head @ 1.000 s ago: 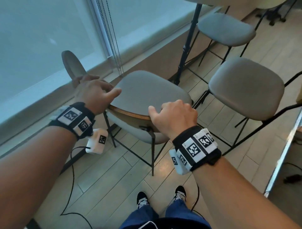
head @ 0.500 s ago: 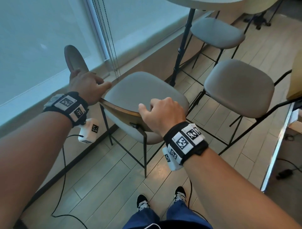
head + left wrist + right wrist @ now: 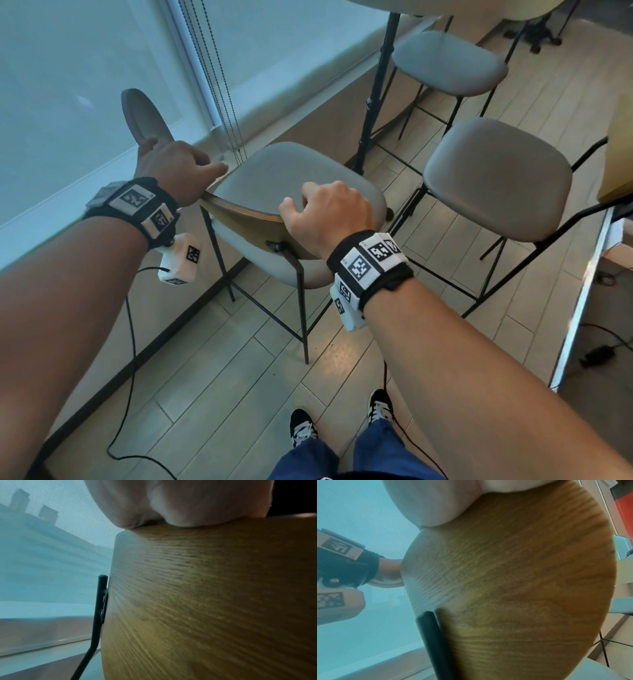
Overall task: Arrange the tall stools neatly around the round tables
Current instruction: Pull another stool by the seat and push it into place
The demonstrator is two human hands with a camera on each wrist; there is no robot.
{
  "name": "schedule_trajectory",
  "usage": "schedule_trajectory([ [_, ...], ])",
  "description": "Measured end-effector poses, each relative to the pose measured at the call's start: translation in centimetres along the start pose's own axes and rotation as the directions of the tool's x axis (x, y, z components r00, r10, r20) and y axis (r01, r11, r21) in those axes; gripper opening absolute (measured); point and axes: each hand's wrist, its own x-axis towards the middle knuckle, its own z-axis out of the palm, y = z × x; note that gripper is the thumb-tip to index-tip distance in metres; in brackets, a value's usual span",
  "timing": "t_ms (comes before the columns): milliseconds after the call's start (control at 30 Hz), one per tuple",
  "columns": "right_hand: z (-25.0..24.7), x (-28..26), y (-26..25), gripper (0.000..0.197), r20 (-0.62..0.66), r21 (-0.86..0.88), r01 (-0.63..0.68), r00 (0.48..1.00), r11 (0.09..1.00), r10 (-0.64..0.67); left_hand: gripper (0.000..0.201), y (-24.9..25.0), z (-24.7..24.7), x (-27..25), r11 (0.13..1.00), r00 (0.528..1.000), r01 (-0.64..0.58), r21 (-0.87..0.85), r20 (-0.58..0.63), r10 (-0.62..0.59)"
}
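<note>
A tall stool (image 3: 294,178) with a grey padded seat, black metal legs and a wooden backrest (image 3: 246,219) stands in front of me by the window. My left hand (image 3: 174,164) grips the backrest's left end and my right hand (image 3: 325,212) grips its right end, fingers curled over the top edge. Both wrist views show the backrest's wood grain (image 3: 205,595) (image 3: 513,581) close up under my palm. The round table's black post (image 3: 376,89) rises just beyond the stool; its top is cut off at the frame's upper edge.
Two more grey stools stand to the right, one near (image 3: 496,178) and one farther back (image 3: 448,61). Another backrest (image 3: 144,116) pokes up behind my left hand. A window ledge (image 3: 281,96) and blind cords (image 3: 222,85) run along the left. My feet (image 3: 342,418) are on plank flooring; a glass partition edge (image 3: 582,298) is at right.
The stool has slid slightly away from me and leftward, toward the table post, with both hands keeping their grip on the backrest.
</note>
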Motion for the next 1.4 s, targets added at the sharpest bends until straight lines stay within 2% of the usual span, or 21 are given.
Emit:
schedule_trajectory([
  [133,0.5,1.1,0.2,0.035,-0.037,-0.035,-0.004,0.999,0.999,0.003,0.06,0.9,0.3,-0.2,0.999,0.999,-0.033,-0.036,-0.033,0.032],
  [267,0.7,1.7,0.0,0.042,-0.045,-0.053,-0.004,0.999,0.999,0.002,0.061,1.5,0.6,0.1,0.999,0.995,-0.036,-0.025,-0.095,0.033],
  [567,1.3,3.2,-0.9,0.045,-0.041,0.001,0.029,0.999,1.0,-0.029,0.062,-0.1,0.6,1.9,0.999,0.995,-0.03,-0.014,-0.091,0.028],
  [1067,1.3,4.6,-1.1,0.044,-0.047,-0.005,0.039,0.998,0.999,-0.039,0.067,-0.9,0.4,3.2,0.999,0.999,-0.028,0.023,-0.042,0.028],
  [1267,1.3,4.7,-0.9,0.037,-0.039,-0.009,0.024,0.999,1.0,-0.025,0.069,-1.1,0.7,3.4,0.999,0.995,-0.041,0.016,-0.088,0.042],
  [1333,1.4,4.7,-0.7,0.038,-0.025,0.069,0.017,1.0,0.997,-0.016,0.064,-0.7,0.5,3.2,0.999,0.996,-0.019,-0.036,-0.089,0.016],
  [1400,1.4,4.4,0.1,0.034,-0.1,0.287,0.068,0.994,0.956,-0.041,0.056,0.1,-0.2,2.6,0.984,0.994,-0.014,-0.175,-0.112,-0.006],
])
